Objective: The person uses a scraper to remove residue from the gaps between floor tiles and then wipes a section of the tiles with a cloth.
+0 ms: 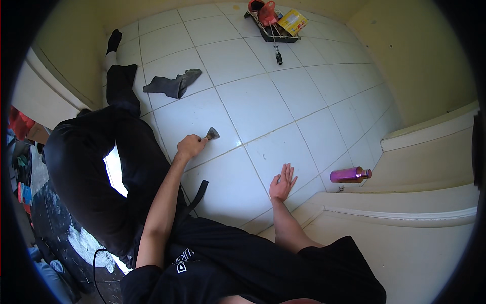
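My left hand (190, 146) grips the short handle of a putty knife (212, 134), its blade at or just above the white tiled floor (258, 109). To the right, my right hand (283, 184) is set down on the tiles with its fingers stretched out and nothing in it. A dark grey cloth (174, 86) lies crumpled beyond the putty knife, near my leg. A black strap (198, 196) hangs by my left forearm. Small specks mark the tiles between my hands.
At the far wall stands a dark tray (281, 38) holding red items and a yellow package (292, 22); a black-handled tool (278, 54) leans out of it. A purple bottle (349, 175) lies by the right doorway. My bent legs (96, 167) take up the left.
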Available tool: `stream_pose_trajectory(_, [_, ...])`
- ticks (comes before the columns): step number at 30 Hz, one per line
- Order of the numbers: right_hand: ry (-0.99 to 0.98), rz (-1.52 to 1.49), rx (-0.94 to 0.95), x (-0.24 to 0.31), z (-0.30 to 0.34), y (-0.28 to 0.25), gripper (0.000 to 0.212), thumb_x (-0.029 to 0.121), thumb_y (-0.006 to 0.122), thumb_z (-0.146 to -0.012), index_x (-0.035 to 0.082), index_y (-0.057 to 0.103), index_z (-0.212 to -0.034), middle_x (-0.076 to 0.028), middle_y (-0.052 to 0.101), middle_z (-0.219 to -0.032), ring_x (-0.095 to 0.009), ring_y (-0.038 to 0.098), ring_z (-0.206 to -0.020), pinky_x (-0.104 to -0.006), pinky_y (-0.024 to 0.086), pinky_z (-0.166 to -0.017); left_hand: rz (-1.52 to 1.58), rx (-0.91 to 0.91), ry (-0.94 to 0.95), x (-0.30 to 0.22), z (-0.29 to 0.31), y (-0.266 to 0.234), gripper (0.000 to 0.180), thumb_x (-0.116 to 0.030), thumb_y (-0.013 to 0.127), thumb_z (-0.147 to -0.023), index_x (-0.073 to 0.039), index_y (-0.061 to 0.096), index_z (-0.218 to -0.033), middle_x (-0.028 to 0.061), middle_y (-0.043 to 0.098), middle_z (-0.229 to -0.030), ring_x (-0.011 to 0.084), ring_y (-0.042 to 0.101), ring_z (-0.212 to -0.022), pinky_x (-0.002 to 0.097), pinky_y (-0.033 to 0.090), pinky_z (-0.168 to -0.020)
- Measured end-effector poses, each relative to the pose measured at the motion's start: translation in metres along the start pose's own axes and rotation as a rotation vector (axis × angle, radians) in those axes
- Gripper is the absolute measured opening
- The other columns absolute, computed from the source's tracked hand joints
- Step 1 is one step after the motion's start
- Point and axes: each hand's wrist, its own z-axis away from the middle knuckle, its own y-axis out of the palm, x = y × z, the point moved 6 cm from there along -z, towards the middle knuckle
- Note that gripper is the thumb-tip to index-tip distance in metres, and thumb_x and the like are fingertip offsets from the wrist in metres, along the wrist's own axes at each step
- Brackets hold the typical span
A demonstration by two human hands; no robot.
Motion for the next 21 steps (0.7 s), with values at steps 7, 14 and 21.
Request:
stream_pose_trajectory(7, [0.005, 0.004, 0.014, 0.002, -0.0002, -0.0024, 0.059, 0.017, 0.048, -0.097, 0.011, 0.047, -0.156, -0.005, 0.038, -0.167, -0.025, 0.029, -0.157, -0.0538, 0.011, -0.13, -0.006, -0.036, 0.023, -0.0045, 0.0027, -0.0026, 0.048, -0.05, 0.056, -0.096, -0.014, 0.079, -0.117, 0.0142, 0.078, -0.111, 0.0341, 0.073, -0.107, 0.0476, 0.056, -0.095])
stream_pose_trajectory(14, [0.011, 0.014, 0.016, 0.0009, -0.0009, -0.0014, 0.059, 0.017, 0.049, -0.097, 0.011, 0.047, -0.156, -0.005, 0.039, -0.167, -0.025, 0.029, -0.157, -0.0533, 0.011, -0.13, -0.009, -0.037, 0.043, -0.0063, 0.0033, -0.0045, 0.048, -0.047, 0.053, -0.095, -0.012, 0.078, -0.116, 0.0153, 0.077, -0.111, 0.0351, 0.073, -0.107, 0.049, 0.056, -0.095])
stream_pose_trajectory(21, [0.004, 0.002, 0.004, 0.0009, -0.0001, -0.0013, 0.06, 0.017, 0.05, -0.096, 0.011, 0.047, -0.156, -0.005, 0.039, -0.167, -0.025, 0.029, -0.157, -0.0533, 0.011, -0.13, -0.033, -0.058, 0.023, -0.0081, 0.006, -0.0055, 0.05, -0.047, 0.052, -0.095, -0.009, 0.078, -0.115, 0.0165, 0.077, -0.113, 0.0358, 0.072, -0.108, 0.0492, 0.056, -0.095])
